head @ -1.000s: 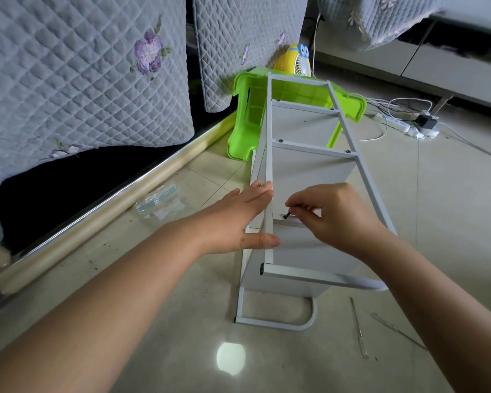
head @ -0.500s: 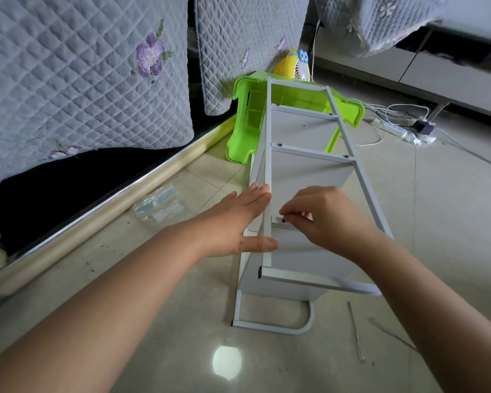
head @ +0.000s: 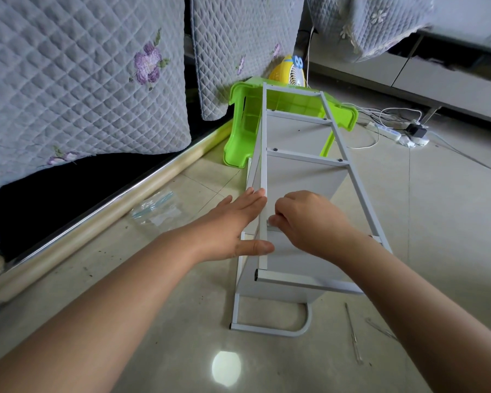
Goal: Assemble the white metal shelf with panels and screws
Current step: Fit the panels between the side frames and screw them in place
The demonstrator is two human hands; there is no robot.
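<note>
While left hand [head: 236, 222] presses shelf [head: 304, 177] flat | right hand [head: 304, 219] pinches at crossbar.

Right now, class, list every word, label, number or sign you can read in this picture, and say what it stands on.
None can be read.
Clear plastic bag on the floor: pale print, too blurred.
White metal shelf frame, green plastic stool, yellow fan: no lettering visible.
</note>
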